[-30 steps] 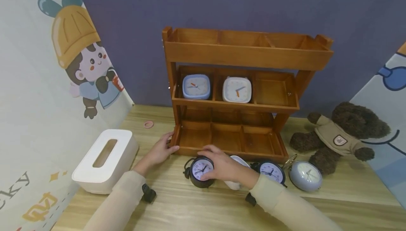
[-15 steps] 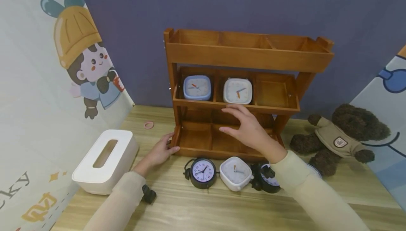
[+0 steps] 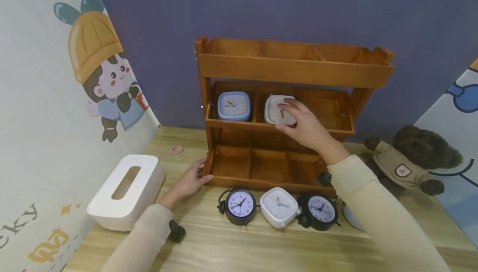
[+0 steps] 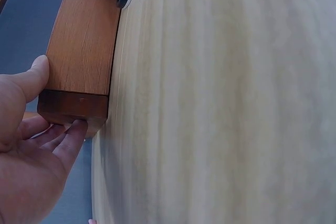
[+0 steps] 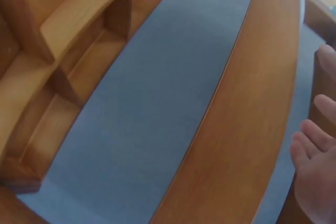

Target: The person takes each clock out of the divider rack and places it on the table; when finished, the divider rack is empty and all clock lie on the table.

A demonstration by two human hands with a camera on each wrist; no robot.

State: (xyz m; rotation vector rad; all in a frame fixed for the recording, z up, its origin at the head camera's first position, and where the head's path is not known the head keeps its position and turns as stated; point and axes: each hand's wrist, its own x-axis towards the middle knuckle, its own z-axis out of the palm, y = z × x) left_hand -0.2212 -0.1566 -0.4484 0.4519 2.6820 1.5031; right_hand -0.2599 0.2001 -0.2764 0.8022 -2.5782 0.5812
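My left hand grips the lower left end of a brown wooden three-tier shelf. In the left wrist view its thumb lies on the front board and its fingers bend round the end. Over the middle tier, my right hand spreads its fingers above a white square alarm clock, thumb low at the clock's front edge. Part of that clock's face is hidden under the fingers. A blue square alarm clock sits in the left compartment beside it. The right wrist view catches only the hand's extended fingers.
Before the shelf stand a black alarm clock, a white one and another black one. A grey clock is partly behind my right sleeve. A white tissue box, pink ring and teddy bear lie around.
My right hand has left the black clock on the table and risen to the white clock in the middle tier. My left hand stays on the shelf's end.
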